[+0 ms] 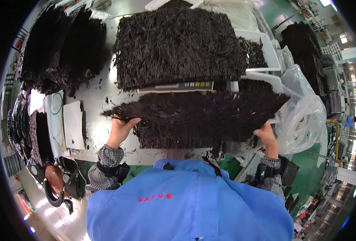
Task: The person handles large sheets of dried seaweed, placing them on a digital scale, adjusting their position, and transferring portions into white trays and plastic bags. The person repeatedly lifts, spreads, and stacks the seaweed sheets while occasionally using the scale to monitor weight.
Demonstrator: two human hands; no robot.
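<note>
A dark, ragged-edged sheet of dried seaweed (202, 111) stretches between my hands, its surface slightly blurred. My left hand (119, 130) pinches its left end, thumb on top and fingers underneath. At the lower right edge, my right hand (267, 138) holds it, the fingers partly hidden beneath. Under the sheet, another layer or stack of seaweed (172, 141) rests on the metal table (98, 132). Just beyond is a thick stack of seaweed sheets (178, 48), above a weighing scale (193, 86) whose front panel with yellow buttons shows.
Tall seaweed piles (60, 51) stand at the far left, with a white card (74, 125) nearer. White plastic tubs (272, 54) holding seaweed scraps (253, 52) and a clear plastic bag (301, 117) lie right. A stool with a brown seat (54, 179) is at lower left.
</note>
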